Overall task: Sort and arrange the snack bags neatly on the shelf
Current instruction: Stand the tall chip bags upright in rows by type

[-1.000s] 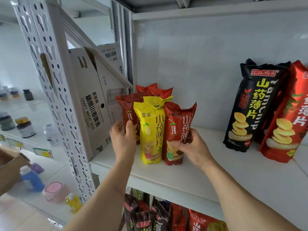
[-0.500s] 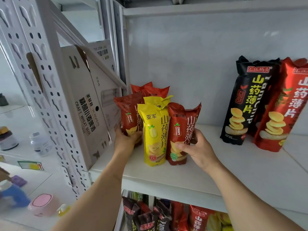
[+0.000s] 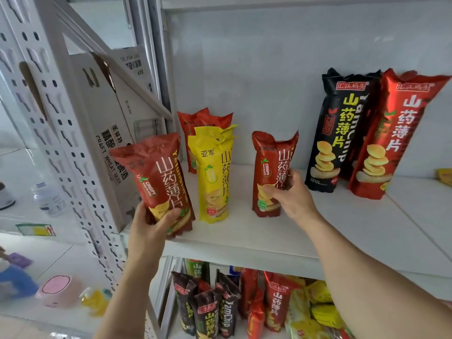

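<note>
Red snack bag (image 3: 159, 182): tilted at the shelf's (image 3: 244, 238) front left edge, left hand (image 3: 151, 221) curled round its base. Second red bag (image 3: 271, 174): upright mid-shelf, gripped by right hand (image 3: 291, 194). Yellow bags (image 3: 214, 174) upright between.

Yellow bag (image 3: 215, 174) is hiding most of the orange bags (image 3: 205, 123) behind it; a yellow packet (image 3: 444, 176) is getting cropped at right; floor items (image 3: 57, 291) are blurring badly.
</note>
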Motion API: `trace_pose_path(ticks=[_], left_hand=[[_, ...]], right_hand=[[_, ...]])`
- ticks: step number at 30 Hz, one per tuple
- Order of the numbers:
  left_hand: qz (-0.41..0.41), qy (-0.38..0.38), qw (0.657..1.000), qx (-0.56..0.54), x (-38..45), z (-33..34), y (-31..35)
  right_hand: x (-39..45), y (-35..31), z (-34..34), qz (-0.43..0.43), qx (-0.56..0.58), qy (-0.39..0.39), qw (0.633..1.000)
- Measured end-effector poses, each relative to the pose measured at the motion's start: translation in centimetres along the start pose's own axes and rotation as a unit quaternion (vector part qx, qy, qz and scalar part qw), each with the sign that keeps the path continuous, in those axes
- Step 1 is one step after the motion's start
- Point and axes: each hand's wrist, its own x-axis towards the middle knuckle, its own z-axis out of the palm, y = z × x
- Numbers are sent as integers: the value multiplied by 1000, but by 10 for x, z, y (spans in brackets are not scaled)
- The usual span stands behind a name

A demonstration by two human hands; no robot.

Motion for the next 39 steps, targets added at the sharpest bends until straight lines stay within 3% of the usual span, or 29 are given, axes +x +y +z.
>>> trace_pose_path(ticks=[7, 12, 16, 23, 31, 36, 39], left_hand=[[-1, -120, 992, 23, -59, 40, 11], [-23, -141, 989, 41, -66, 84, 4], [-23, -146, 989, 29, -65, 121, 2], [-33, -150, 988, 34, -47, 151, -16], [-50, -156, 986, 38, -12, 172, -31], [-44, -158, 986, 30, 3, 178, -36], [-44, -153, 987, 26, 9, 179, -37]], right_hand=[[1, 11, -21, -12, -10, 2, 1000], [-3, 16, -33, -14, -4, -8, 1000], [-7, 19, -37, 2, -2, 4, 1000], [4, 41, -27, 41, -108, -5, 993], [49, 48, -32, 67, -136, 46, 987], [67, 50, -31, 54, -118, 69, 989], [72, 40, -33, -5, -75, 108, 991]])
